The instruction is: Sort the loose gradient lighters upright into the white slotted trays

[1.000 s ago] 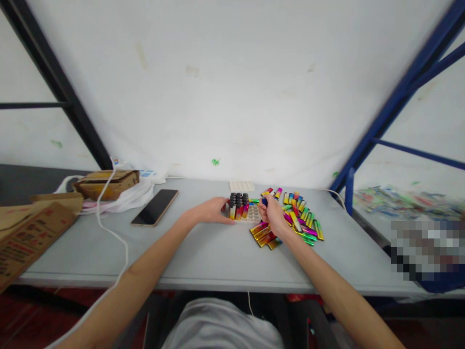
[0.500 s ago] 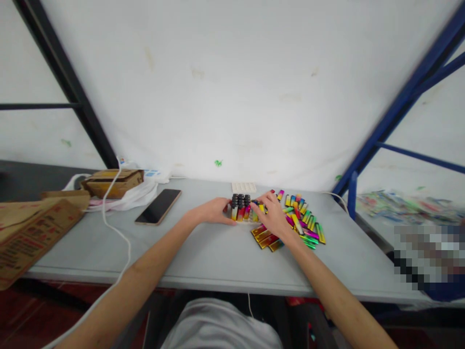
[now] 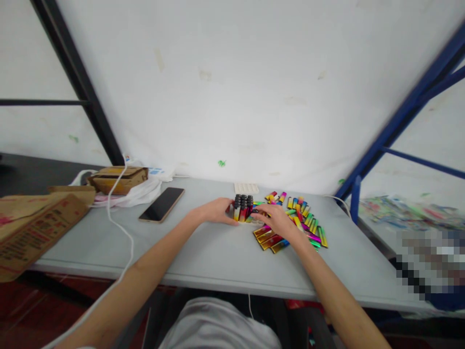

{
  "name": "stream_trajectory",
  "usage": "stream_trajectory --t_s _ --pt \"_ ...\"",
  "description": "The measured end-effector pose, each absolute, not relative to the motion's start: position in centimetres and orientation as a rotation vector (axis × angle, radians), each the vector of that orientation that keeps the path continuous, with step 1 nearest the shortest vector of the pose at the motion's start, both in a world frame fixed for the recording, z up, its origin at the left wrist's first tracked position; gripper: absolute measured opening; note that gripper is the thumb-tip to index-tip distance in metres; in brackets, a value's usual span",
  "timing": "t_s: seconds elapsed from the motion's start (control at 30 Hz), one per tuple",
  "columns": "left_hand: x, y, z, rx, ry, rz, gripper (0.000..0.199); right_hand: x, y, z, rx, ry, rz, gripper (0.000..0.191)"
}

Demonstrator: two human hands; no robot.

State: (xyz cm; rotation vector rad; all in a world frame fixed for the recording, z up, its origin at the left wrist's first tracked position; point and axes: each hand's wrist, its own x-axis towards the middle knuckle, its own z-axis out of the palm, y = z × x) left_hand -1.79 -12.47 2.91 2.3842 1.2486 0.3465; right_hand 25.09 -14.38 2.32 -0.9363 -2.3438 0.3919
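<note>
Several lighter-like sticks (image 3: pixel 243 207), with black tops and shiny yellow and red bodies, stand upright in close rows. They stand in a low white holder (image 3: pixel 258 223), mostly hidden. My left hand (image 3: pixel 220 211) is curled around the left side of this group, thumb in front and fingers behind. On the right, my right hand (image 3: pixel 275 219) pinches another lighter, whose black end (image 3: pixel 255 211) shows at the fingertips beside the rows. Loose shiny lighters (image 3: pixel 311 223) in yellow, green, pink and blue lie piled beyond and under that hand. Flat gold-red ones (image 3: pixel 269 240) lie nearest me.
A white tray with a grid of cells (image 3: pixel 246 187) lies against the wall. To the left are a phone (image 3: pixel 162 204), a small carton (image 3: pixel 119 179) on white plastic, an open cardboard box (image 3: pixel 43 225) and a white cable (image 3: pixel 119 228). A blue frame (image 3: pixel 385 131) rises on the right.
My right hand has turned slightly, with its fingertips now closed on a black-ended lighter beside the rows. My left hand keeps its place at the group. The whole view has shifted slightly.
</note>
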Motion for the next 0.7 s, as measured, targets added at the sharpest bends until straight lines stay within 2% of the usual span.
stream_trajectory --t_s 0.27,0.5,0.7 --pt "-1.8 -12.3 2.8 2.393 1.254 0.333 0.068 25.2 -14.4 2.4 -0.913 -2.304 0.524 0.039" --pt "-1.9 -12.3 2.8 2.399 1.267 0.317 0.068 24.3 -14.3 2.1 -1.133 -2.329 0.281 0.048" --pt "-3.6 -11.8 3.3 2.359 1.230 0.280 0.068 26.2 -13.5 2.7 -1.054 -2.308 0.334 0.053"
